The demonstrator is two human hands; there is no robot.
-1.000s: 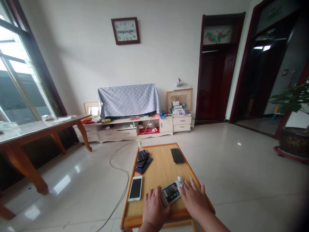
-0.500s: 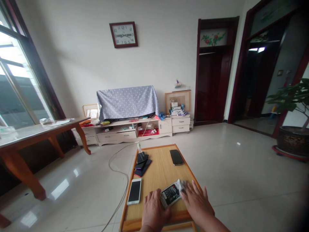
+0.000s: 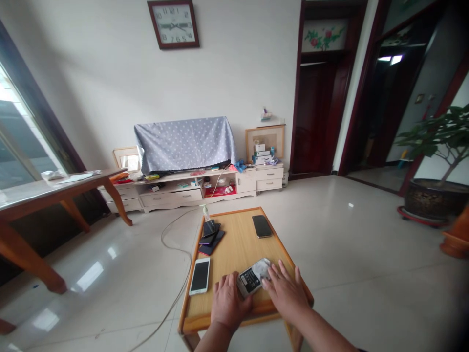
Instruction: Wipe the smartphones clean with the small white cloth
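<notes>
Since the earlier frames my view has tipped down and swung a little, so the clock has risen to the top edge and the low wooden table (image 3: pixel 238 244) sits higher in the lower middle of the frame; both hands have kept to the same phone. Left hand (image 3: pixel 227 304) lies palm down at the lower centre, fingers loosely curled against the near left edge of the opened phone (image 3: pixel 250 282), steadying it rather than gripping it. Right hand (image 3: pixel 284 293) lies flat just right of it, fingers spread narrow, fingertips on a crumpled white wipe (image 3: pixel 262 268) pressed to the phone's upper right corner. That phone lies face down on the table with its back off and the dark labelled battery showing. Judging by this, the cleaning of the open back looks under way, not finished; I see no back cover anywhere, so I cannot tell what closing up involves. Other handsets look untouched: a white phone (image 3: pixel 200 275) at lower left, a black phone (image 3: pixel 262 226) further up the table, a dark stack of phones (image 3: pixel 210 236) beside a small pump bottle (image 3: pixel 205 213).
</notes>
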